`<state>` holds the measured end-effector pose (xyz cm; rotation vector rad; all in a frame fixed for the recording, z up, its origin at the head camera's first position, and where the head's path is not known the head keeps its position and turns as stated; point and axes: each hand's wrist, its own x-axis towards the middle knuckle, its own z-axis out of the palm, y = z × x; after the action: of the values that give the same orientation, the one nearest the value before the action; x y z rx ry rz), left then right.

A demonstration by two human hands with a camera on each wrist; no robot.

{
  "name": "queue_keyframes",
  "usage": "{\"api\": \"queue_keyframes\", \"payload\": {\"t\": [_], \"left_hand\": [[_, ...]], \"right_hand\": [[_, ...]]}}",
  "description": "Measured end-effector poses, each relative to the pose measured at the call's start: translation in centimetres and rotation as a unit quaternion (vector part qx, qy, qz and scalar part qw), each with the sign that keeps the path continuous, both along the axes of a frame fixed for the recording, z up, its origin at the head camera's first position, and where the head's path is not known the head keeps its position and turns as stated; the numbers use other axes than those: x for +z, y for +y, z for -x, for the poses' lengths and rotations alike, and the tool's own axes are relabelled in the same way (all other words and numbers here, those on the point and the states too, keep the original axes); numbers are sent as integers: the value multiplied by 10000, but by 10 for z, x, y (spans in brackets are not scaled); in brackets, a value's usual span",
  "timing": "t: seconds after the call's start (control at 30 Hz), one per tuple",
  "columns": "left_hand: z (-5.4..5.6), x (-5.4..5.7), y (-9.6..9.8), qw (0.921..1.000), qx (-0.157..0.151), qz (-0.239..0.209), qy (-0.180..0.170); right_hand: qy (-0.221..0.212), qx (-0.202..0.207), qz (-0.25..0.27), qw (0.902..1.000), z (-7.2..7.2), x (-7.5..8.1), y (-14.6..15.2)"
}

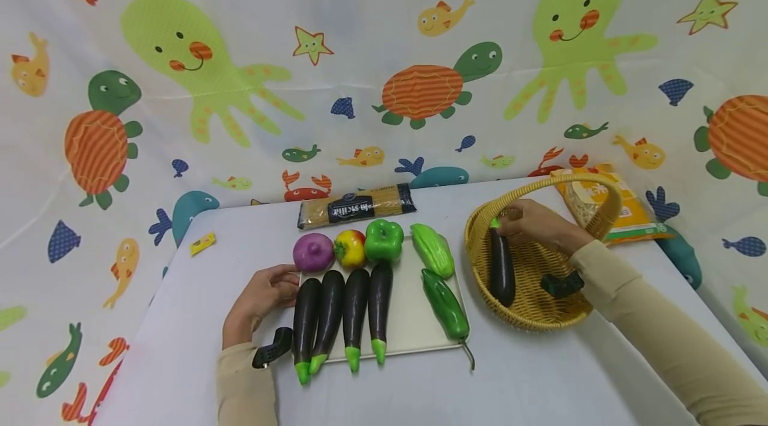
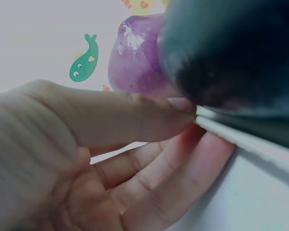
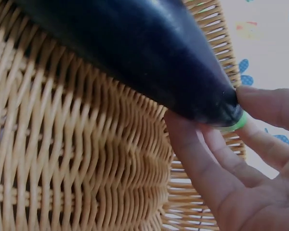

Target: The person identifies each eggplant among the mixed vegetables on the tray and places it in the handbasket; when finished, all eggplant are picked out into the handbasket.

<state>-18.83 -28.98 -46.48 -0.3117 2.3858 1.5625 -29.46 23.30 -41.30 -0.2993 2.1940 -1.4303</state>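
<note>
My right hand (image 1: 528, 221) pinches an eggplant (image 1: 502, 269) near its green stem end, thumb on one side and fingers on the other. That eggplant hangs inside the wicker basket (image 1: 474, 246), its dark body sloping along the woven wall (image 3: 111, 159) in the right wrist view. My left hand (image 1: 264, 296) grips the left edge of a white tray (image 1: 408, 319); the left wrist view has the thumb above the rim (image 2: 241, 139) and fingers below it. Several eggplants (image 1: 356, 313) lie side by side on the tray, close to that hand. A purple onion (image 1: 313, 253) sits just beyond it.
A yellow-red pepper (image 1: 350, 248), green bell pepper (image 1: 384, 241), light green gourd-like vegetable (image 1: 433, 251) and long green pepper (image 1: 445, 305) lie on the tray. Behind are a spaghetti pack (image 1: 357, 206) and an orange bag (image 1: 618, 206). A yellow packet (image 1: 203, 243) lies left.
</note>
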Motion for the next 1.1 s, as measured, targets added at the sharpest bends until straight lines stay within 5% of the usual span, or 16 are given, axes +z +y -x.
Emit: {"api": "queue_keyframes", "payload": {"t": [0.3, 0.57, 1.1], "left_hand": [[0, 2, -1, 10000, -25, -35, 21], [-1, 2, 0, 9999, -51, -85, 43], [0, 3, 0, 9999, -31, -153, -10]], "right_hand": [[203, 133, -440, 9987, 5, -7, -3], [68, 578, -303, 9978, 8, -12, -8], [-170, 511, -261, 9982, 5, -17, -13]]}}
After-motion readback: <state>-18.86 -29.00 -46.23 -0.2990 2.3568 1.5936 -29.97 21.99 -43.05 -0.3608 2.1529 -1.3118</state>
